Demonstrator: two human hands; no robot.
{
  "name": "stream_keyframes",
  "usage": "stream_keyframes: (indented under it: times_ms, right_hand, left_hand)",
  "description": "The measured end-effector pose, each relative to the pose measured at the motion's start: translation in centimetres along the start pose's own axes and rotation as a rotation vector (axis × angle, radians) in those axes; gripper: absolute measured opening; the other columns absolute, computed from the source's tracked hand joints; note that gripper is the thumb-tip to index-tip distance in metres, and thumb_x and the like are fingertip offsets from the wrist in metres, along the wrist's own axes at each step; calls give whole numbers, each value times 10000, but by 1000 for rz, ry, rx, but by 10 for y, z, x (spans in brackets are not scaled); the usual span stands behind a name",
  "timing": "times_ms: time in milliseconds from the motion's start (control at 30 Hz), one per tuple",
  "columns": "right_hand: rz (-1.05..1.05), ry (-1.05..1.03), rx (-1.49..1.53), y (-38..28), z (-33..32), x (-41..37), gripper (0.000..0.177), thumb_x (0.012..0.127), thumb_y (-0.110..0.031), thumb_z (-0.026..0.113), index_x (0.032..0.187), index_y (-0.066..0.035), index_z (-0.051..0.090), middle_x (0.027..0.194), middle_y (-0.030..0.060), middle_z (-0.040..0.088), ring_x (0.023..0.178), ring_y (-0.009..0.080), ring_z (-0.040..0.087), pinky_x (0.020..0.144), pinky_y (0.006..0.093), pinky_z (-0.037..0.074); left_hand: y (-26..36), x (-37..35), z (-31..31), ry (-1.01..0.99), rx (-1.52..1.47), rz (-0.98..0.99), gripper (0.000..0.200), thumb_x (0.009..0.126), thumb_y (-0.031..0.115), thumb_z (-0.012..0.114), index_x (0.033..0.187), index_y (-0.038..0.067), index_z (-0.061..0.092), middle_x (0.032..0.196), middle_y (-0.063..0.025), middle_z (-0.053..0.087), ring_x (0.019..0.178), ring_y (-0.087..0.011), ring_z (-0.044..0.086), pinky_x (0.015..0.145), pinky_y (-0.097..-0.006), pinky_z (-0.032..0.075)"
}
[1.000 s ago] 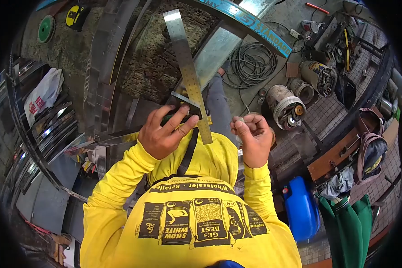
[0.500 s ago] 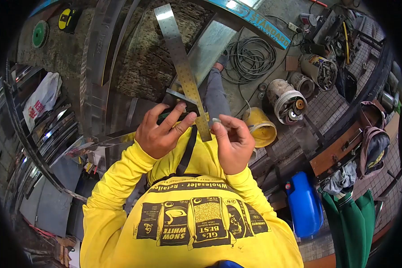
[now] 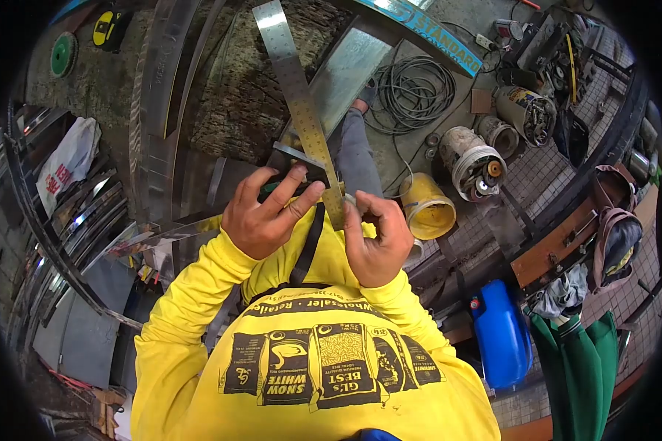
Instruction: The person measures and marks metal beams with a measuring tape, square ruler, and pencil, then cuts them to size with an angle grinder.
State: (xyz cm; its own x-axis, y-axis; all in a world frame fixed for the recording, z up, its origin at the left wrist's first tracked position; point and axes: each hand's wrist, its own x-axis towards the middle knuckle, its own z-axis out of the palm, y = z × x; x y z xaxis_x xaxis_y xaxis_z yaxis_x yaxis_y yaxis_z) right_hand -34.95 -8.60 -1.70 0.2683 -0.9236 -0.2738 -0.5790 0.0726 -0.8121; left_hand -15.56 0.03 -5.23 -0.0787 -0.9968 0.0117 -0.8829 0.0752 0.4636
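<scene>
1. The left hand [image 3: 261,217] holds a long steel ruler [image 3: 296,95] in front of the chest. Its grip is spread, with the fingers [image 3: 290,192] fanned out and pressed flat over the ruler's lower part and a dark block [image 3: 296,176] with a bit of green under them.
2. The ruler slants up and away from the hands over the floor, and its far end sits near the top of the view.
3. The right hand [image 3: 379,235] sits just beside the left, at the ruler's lower end. Its grip is pressed together, thumb and forefinger pinching a small pale piece [image 3: 350,199] that touches or nearly touches the ruler's edge. I cannot tell what the piece is.
4. Both sleeves are yellow.
5. On the floor beyond the right hand stand a yellow bucket [image 3: 426,209], a coil of cable [image 3: 412,92] and a blue container [image 3: 500,338].
6. Long metal strips [image 3: 154,110] lie to the left.
</scene>
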Motion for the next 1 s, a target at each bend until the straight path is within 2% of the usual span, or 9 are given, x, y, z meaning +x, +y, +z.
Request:
stream_keyframes:
  times_ms: [67,167,467,667,867,967,1000]
  right_hand:
    - [-31,6,-25,3,1,-2,250,823,59,815,1035,-14,705,920,152,724,761,283,735,654,341,572]
    - [-113,12,-67,6,3,-2,225,817,69,817,1001,8,704,868,130,698,720,206,691,659,295,540]
    - [-219,-16,-74,6,5,0,250,793,96,808,996,8,691,875,148,704,747,276,698,668,328,541]
    - [-231,-26,-149,1,6,-1,253,795,92,811,998,3,688,901,144,703,748,283,697,663,337,547]
    - [-241,-5,-176,-3,16,7,253,795,84,817,991,-7,688,871,137,676,702,275,672,605,346,535]
    - [-259,1,-188,-5,20,12,279,784,67,800,1031,5,685,891,147,650,722,318,669,620,392,546]
    - [-234,-13,-186,-5,18,9,265,789,71,806,1014,1,684,877,140,650,708,298,668,607,373,540]
  left_hand:
    - [0,0,0,-1,1,0,580,840,130,748,1402,267,706,1454,-10,608,1145,-300,562,954,-396,528]
    - [0,0,0,1,4,6,578,839,132,747,1400,266,707,1453,-9,609,1144,-299,563,957,-397,527]
    - [0,1,-1,-8,3,4,564,857,136,745,1404,262,703,1448,-7,616,1146,-298,562,967,-392,524]
    - [0,1,-1,-15,-6,0,549,869,138,746,1402,263,704,1444,-7,623,1139,-297,568,970,-388,526]
    - [0,1,-1,-11,-2,-1,537,875,131,739,1396,262,709,1441,-10,625,1140,-295,570,970,-379,525]
    - [0,2,-1,-6,-10,1,539,873,126,737,1395,258,711,1437,-9,627,1143,-296,570,965,-378,525]
    - [1,1,-1,-9,-14,1,542,873,122,735,1397,259,709,1437,-9,626,1143,-296,570,961,-379,526]
